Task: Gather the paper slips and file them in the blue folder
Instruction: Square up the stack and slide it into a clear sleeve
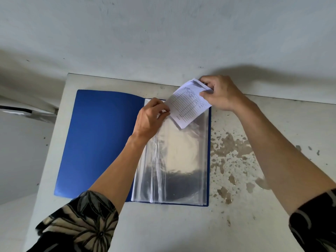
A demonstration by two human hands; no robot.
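Note:
The blue folder [101,140] lies open on the white table [181,224], its cover flat to the left and a stack of clear plastic sleeves [181,160] on the right. My right hand [221,93] grips the far end of a bunch of white paper slips [187,106] printed with a ruled table. The slips are tilted, their lower end over the top edge of the sleeves. My left hand [150,118] pinches the top edge of the uppermost clear sleeve beside the slips. Whether the slips' end is inside the sleeve I cannot tell.
The table's paint is chipped in brown patches [234,157] right of the folder. A grey wall [163,33] rises right behind the table's far edge. The table's left edge [51,142] drops off to the floor.

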